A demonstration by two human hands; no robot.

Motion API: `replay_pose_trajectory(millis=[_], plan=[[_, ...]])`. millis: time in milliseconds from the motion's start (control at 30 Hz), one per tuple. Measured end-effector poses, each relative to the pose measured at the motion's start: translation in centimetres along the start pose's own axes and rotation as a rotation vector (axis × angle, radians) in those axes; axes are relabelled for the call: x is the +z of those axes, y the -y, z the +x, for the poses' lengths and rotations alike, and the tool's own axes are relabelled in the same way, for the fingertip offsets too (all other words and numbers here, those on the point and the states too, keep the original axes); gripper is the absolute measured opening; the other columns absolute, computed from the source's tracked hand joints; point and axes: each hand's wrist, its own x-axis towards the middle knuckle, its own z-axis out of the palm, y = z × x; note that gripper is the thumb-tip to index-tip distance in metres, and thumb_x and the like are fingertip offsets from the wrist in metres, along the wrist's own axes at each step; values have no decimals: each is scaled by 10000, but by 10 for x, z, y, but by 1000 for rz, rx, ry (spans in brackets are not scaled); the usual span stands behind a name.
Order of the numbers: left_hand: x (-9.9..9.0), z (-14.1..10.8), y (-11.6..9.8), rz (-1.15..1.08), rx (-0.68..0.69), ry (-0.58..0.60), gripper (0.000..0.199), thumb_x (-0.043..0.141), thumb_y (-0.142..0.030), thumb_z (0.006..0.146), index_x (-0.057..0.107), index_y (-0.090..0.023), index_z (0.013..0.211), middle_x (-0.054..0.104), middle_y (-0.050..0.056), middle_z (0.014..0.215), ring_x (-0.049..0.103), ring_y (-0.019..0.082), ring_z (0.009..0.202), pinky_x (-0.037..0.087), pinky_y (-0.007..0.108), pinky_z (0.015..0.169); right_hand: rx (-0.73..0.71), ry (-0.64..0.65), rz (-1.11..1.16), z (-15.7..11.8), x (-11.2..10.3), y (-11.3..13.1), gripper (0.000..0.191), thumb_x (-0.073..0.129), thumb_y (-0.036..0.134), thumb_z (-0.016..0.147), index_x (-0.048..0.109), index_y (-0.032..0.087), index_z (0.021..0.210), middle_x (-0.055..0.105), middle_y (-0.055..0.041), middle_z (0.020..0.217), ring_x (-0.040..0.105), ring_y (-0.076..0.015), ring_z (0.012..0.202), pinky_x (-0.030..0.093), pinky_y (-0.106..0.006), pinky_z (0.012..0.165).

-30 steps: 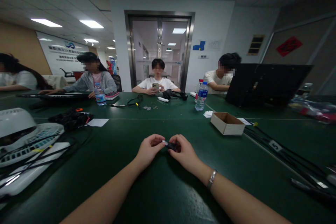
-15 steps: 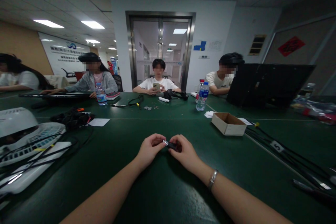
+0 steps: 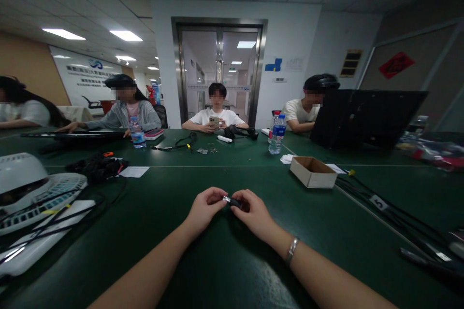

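My left hand [image 3: 203, 210] pinches the silver end of a small dark stick-like object [image 3: 233, 202] between thumb and fingertips. The black body of that object sits in my right hand [image 3: 256, 216], its fingers curled round it and hiding part of it. Both hands are close together, low over the green table [image 3: 217, 251]. The object's exact kind cannot be made out. On my right wrist is a silver bracelet [image 3: 292, 250].
An open cardboard box [image 3: 312, 179] stands to the right, beside black cables [image 3: 379, 203]. A white fan [image 3: 54, 198] and a white bar [image 3: 47, 241] lie left. Beyond are bottles [image 3: 277, 139], a monitor [image 3: 366, 118] and several seated people, one [image 3: 217, 118] holding a phone.
The camera view has shifted slightly, and the whole scene with it. Both hands keep their hold on the small object, with little visible movement.
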Motion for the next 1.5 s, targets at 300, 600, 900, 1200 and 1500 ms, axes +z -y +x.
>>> replay_pose_trajectory(millis=[300,600,900,1200,1500], plan=[[2,0,-3,-38,10,-71,235,698,-186,683,617,-151,901,653,65,979,625,198,960,457,368,942,4,11,-17,0,-1,3,173,606,201,756,635,172,923,570,-24,844,536,-129,703,442,-251,628],[1,0,-2,-64,10,-77,235,711,-176,658,613,-156,871,653,48,930,627,201,948,460,371,933,8,13,-17,0,0,3,179,582,224,785,649,161,939,618,-45,857,562,-146,720,457,-270,657],[1,-1,-5,-63,-9,-51,271,722,-227,669,624,-161,913,650,67,1005,606,207,1012,441,352,952,-3,13,-13,0,0,4,172,566,241,805,652,170,936,639,-49,876,576,-153,748,472,-278,692],[2,1,0,36,-125,-73,259,662,-374,738,624,-145,852,616,28,805,576,127,703,487,264,668,-10,13,-18,0,0,4,175,565,244,810,646,174,949,634,-42,873,569,-144,735,470,-269,675],[2,-1,-3,4,-69,-40,233,688,-273,709,633,-155,903,647,53,904,601,172,866,479,295,770,10,17,-25,0,-1,6,166,572,234,800,645,171,936,635,-39,863,570,-145,736,468,-268,675]])
